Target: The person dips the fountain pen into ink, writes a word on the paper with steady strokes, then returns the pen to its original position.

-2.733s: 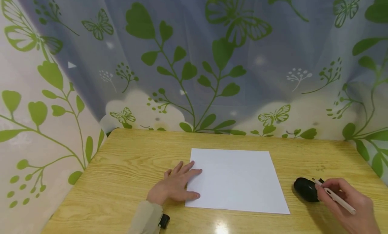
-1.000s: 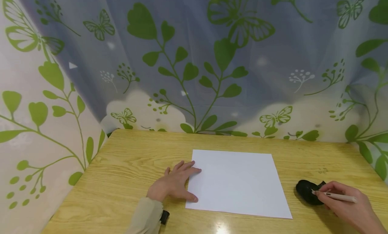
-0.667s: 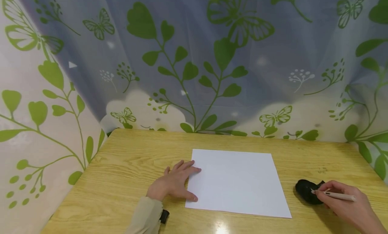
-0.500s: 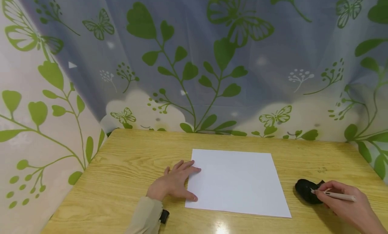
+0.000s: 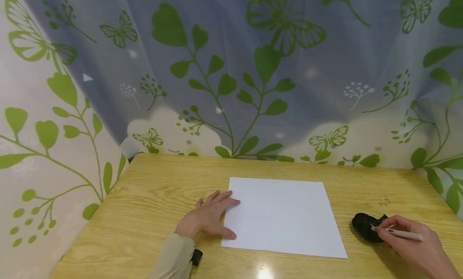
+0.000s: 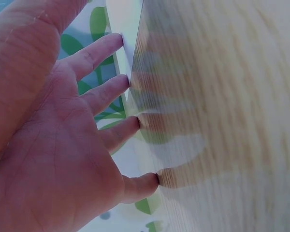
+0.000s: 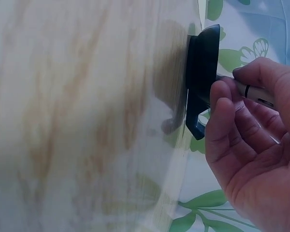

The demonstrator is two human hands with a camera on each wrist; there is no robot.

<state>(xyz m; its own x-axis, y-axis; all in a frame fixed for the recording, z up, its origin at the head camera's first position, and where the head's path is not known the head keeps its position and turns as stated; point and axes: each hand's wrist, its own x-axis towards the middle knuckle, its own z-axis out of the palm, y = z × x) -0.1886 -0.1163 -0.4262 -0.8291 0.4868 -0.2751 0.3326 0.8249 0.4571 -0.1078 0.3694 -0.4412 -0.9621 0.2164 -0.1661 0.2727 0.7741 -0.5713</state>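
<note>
A blank white sheet of paper (image 5: 280,218) lies on the wooden table. My left hand (image 5: 206,220) rests with spread fingers on its left edge; in the left wrist view the fingertips (image 6: 122,82) touch down along the paper and wood. To the right of the sheet, my right hand (image 5: 419,241) pinches a slim white pen (image 5: 405,234) between thumb and fingers. The pen's tip is right at a small black rounded object (image 5: 363,226), bowl-like with a looped side piece. In the right wrist view this black object (image 7: 203,63) sits on the tabletop, the pen (image 7: 257,94) meeting its top.
Behind the table (image 5: 162,178) hangs a blue-grey curtain (image 5: 311,98) printed with green leaves and butterflies; similar cloth covers the left side. A black strap piece (image 5: 196,257) shows at my left wrist. Light glares off the table's front.
Over the earlier frames the pen turned from a steep slant to nearly level, its tip coming onto the black object. My left hand and the paper have stayed in place.
</note>
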